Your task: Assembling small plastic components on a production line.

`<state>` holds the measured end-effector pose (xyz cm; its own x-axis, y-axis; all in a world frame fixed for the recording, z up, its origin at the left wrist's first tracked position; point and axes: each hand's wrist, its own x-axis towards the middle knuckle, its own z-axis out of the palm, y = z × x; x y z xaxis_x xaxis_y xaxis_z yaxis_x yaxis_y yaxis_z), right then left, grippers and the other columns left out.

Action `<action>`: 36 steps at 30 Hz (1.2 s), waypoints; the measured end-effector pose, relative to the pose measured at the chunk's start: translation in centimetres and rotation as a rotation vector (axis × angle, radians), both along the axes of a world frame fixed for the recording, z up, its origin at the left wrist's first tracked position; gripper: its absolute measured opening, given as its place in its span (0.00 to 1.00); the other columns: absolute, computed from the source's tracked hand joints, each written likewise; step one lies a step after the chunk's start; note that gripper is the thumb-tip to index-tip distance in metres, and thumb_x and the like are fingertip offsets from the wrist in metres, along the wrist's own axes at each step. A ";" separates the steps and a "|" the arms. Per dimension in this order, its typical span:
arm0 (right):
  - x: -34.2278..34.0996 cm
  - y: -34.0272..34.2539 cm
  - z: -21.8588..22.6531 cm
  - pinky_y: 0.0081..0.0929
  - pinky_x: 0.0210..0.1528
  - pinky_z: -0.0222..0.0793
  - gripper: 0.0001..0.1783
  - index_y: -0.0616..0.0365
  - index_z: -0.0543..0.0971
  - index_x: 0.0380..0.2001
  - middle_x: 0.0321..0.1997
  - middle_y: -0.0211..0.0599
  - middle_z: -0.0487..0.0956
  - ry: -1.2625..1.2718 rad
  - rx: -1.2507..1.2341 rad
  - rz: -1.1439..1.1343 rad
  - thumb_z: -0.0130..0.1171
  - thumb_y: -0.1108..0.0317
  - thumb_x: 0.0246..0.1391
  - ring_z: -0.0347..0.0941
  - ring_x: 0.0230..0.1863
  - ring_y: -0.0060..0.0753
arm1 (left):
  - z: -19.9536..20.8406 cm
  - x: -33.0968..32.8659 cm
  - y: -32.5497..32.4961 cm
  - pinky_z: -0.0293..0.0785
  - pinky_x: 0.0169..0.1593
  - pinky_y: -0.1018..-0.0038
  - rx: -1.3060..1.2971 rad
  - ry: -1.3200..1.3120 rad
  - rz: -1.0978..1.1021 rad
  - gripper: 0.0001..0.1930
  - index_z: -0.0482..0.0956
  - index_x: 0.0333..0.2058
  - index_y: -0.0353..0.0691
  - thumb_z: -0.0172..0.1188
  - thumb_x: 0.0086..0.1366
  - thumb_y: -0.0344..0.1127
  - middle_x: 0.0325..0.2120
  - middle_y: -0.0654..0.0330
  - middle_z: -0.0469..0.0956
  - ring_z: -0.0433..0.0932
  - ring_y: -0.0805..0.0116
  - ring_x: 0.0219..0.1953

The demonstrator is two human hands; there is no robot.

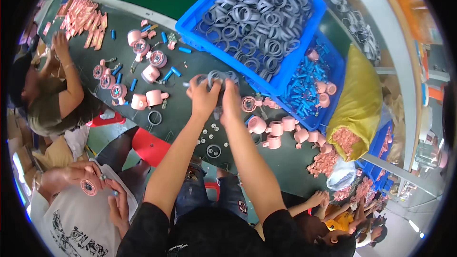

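Above the dark green worktable, my left hand and my right hand are close together, fingers closed around a bunch of grey plastic rings. My fingers hide part of the bunch. Just to the right of my right hand lies a pink round housing. Several small white discs are scattered between and below my forearms. One loose grey ring rests on the table left of my left forearm, and another ring lies nearer to me.
Ahead, a blue crate is heaped with grey rings. Beside it, a blue tray carries blue cylinders. A yellow sack spills small pink parts. Pink housings cluster right and left. People sit on both sides; one person's hand is near left.
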<state>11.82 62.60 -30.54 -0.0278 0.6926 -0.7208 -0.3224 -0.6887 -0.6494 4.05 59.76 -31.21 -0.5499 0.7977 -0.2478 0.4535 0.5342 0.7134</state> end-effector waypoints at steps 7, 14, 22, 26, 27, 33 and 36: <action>1.8 4.6 -4.7 0.49 0.51 0.73 0.26 0.50 0.74 0.56 0.55 0.37 0.77 0.152 -0.256 0.391 0.46 0.46 0.63 0.74 0.54 0.40 | -5.6 -0.6 4.3 0.42 0.67 0.33 -0.155 -0.060 0.163 0.30 0.80 0.52 0.40 0.56 0.58 0.56 0.62 0.34 0.62 0.39 0.23 0.68; 4.0 8.3 -0.3 0.76 0.61 0.52 0.39 0.49 0.60 0.69 0.77 0.36 0.52 -0.239 -0.367 0.495 0.54 0.45 0.60 0.54 0.72 0.55 | -0.2 -1.9 5.8 0.39 0.71 0.39 -0.141 -0.504 0.165 0.37 0.67 0.63 0.41 0.63 0.55 0.48 0.68 0.27 0.21 0.29 0.19 0.70; 5.8 1.7 2.2 0.47 0.57 0.63 0.48 0.65 0.61 0.64 0.67 0.54 0.53 -1.034 0.432 0.934 0.71 0.49 0.48 0.57 0.62 0.53 | -0.8 -2.6 4.0 0.39 0.73 0.47 0.046 -0.459 0.247 0.39 0.62 0.63 0.27 0.62 0.57 0.43 0.71 0.31 0.31 0.31 0.23 0.71; 6.1 -2.9 -2.7 0.53 0.62 0.59 0.51 0.72 0.60 0.57 0.60 0.68 0.54 -1.293 0.867 1.087 0.77 0.52 0.40 0.57 0.59 0.70 | 0.2 -2.0 4.3 0.39 0.74 0.48 0.078 -0.480 0.115 0.37 0.62 0.63 0.27 0.61 0.58 0.41 0.71 0.31 0.35 0.32 0.26 0.72; 5.3 -3.2 -3.7 0.53 0.62 0.59 0.51 0.72 0.60 0.57 0.60 0.68 0.54 -1.277 0.879 1.081 0.77 0.52 0.40 0.57 0.59 0.70 | 0.2 -2.5 3.9 0.41 0.73 0.46 0.061 -0.444 0.054 0.38 0.61 0.64 0.26 0.61 0.58 0.39 0.71 0.32 0.34 0.31 0.24 0.71; 4.7 -2.4 -1.7 0.49 0.50 0.70 0.29 0.70 0.64 0.50 0.57 0.56 0.61 -1.222 0.924 0.997 0.67 0.68 0.52 0.72 0.49 0.62 | 1.3 -2.8 1.6 0.60 0.68 0.53 0.198 -0.275 0.087 0.24 0.73 0.53 0.26 0.56 0.57 0.30 0.65 0.31 0.57 0.59 0.32 0.66; 6.2 -3.0 0.3 0.46 0.47 0.71 0.22 0.67 0.70 0.48 0.54 0.54 0.65 -1.065 0.858 1.090 0.64 0.69 0.54 0.74 0.42 0.57 | 1.2 -3.0 0.2 0.61 0.68 0.56 0.312 -0.266 0.154 0.22 0.74 0.52 0.27 0.55 0.58 0.29 0.63 0.31 0.61 0.61 0.38 0.66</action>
<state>18.00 59.61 -30.26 -0.4988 0.8425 -0.2034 0.7858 0.3406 -0.5162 1.01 59.98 -30.05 -0.6182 0.7703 -0.1567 0.1642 0.3215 0.9326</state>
